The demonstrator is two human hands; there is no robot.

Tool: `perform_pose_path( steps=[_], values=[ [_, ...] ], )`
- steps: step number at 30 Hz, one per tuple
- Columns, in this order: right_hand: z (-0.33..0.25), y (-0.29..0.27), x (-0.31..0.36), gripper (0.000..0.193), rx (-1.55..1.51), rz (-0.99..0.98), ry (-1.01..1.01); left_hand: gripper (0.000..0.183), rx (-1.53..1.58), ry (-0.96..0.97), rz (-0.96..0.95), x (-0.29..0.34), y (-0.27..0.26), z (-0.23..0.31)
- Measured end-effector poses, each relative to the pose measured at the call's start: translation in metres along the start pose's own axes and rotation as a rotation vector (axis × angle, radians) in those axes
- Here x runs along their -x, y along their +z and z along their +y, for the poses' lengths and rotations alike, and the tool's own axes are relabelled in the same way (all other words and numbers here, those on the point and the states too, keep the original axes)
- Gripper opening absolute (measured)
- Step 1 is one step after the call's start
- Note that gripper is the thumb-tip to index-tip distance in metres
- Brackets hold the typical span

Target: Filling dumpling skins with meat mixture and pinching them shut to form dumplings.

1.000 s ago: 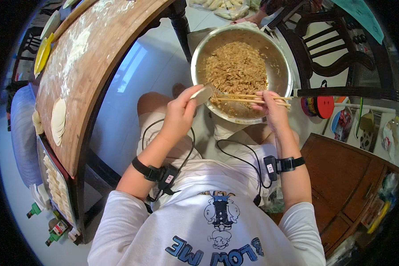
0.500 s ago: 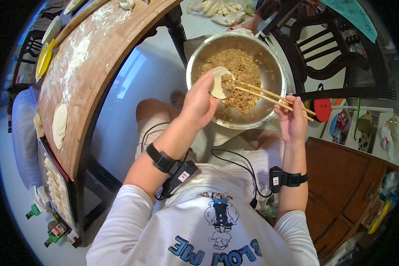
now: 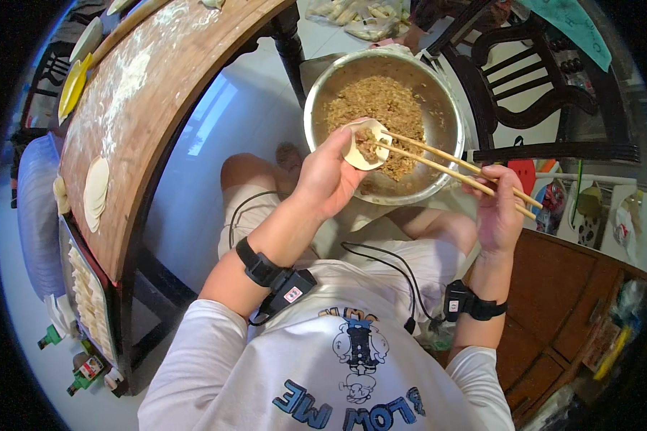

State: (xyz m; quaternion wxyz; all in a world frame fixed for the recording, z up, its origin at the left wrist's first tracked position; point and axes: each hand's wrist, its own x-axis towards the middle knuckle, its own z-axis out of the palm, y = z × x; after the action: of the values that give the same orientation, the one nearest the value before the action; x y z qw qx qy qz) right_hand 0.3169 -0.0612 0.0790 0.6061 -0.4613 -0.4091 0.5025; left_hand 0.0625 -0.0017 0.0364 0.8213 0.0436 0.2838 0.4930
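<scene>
My left hand (image 3: 329,178) cups a round dumpling wrapper (image 3: 359,159) over the near left part of a big steel bowl (image 3: 453,136). Brown minced filling (image 3: 367,144) lies in the middle of the wrapper. Closed around a pair of wooden chopsticks (image 3: 446,164), my right hand (image 3: 497,212) is at the bowl's right, beyond its rim. The chopstick tips reach the filling in the wrapper. More minced filling (image 3: 374,100) covers much of the bowl's bottom.
At the left stands a floured wooden table (image 3: 165,93) with a stack of wrappers (image 3: 96,194) on it. A tray of shaped dumplings (image 3: 90,302) sits by its near end. A dark wooden chair (image 3: 528,79) and a brown cabinet (image 3: 546,309) stand at the right.
My right hand has moved right and a little nearer, drawing the chopsticks back. The wrapper in my left hand is now turned more upward, with filling resting on it.
</scene>
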Motion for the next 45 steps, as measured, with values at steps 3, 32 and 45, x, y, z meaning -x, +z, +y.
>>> perform_pose_path(
  steps=[3,32,45],
  values=[
    [0.006,0.009,0.002,0.032,0.018,-0.025,0.021,0.038,-0.083,0.033,-0.022,0.009,0.005,-0.003],
    [0.025,-0.015,-0.006,0.036,-0.471,0.2,0.053,0.04,0.073,-0.046,-0.004,0.017,-0.009,0.005],
    [0.002,0.003,0.018,0.043,0.005,0.0,0.043,0.039,0.073,-0.037,0.03,0.021,-0.009,0.004]
  ],
)
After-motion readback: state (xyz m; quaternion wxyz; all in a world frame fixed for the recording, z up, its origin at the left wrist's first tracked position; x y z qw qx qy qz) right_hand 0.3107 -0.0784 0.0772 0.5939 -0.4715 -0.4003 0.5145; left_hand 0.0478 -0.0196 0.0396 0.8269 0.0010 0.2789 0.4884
